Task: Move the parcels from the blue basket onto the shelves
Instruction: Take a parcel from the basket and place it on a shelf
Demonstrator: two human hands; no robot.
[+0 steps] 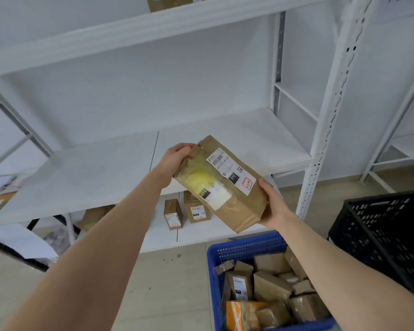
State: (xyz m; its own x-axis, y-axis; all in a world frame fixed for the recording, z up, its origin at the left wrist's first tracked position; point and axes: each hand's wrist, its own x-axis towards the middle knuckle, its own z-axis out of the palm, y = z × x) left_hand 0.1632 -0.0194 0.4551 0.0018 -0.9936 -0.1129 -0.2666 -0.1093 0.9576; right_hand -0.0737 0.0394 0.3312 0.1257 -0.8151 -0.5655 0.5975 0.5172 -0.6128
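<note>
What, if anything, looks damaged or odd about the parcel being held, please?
The brown parcel, gripped by the left hand and right hand, shows a yellow blotch beside its labels, and its upper end looks crumpled. Whether that is a leak or an old sticker cannot be told.

Left hand [177,156]: fingertips out of sight behind the top corner of the brown parcel [227,187]. Right hand [273,206]: fingers tucked under the lower end, only the thumb showing. The shipping label [231,172] has print too small to read past a barcode and "010". Below, a small box [196,211] on the bottom shelf has its top hidden behind the parcel. The blue basket [246,244] is cut by the bottom edge, as is an orange carton [239,314] inside it. The black crate [382,235] runs off the right edge. Up top, a cardboard box [169,2] is clipped by the frame. Far left, papers [3,187] are a blur.
</note>
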